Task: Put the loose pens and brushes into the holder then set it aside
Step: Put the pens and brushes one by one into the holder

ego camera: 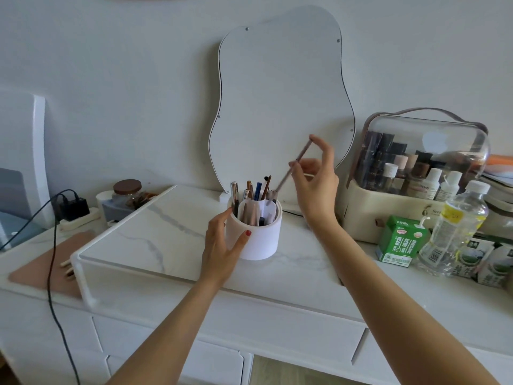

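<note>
Two hands work the white holder: left hand cups its side; right hand pinches a slanted brush, tip down-left at the rim, open marble shelf leftward.

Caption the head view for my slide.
Left hand steadies the white holder while right hand lowers a brush in.
</note>
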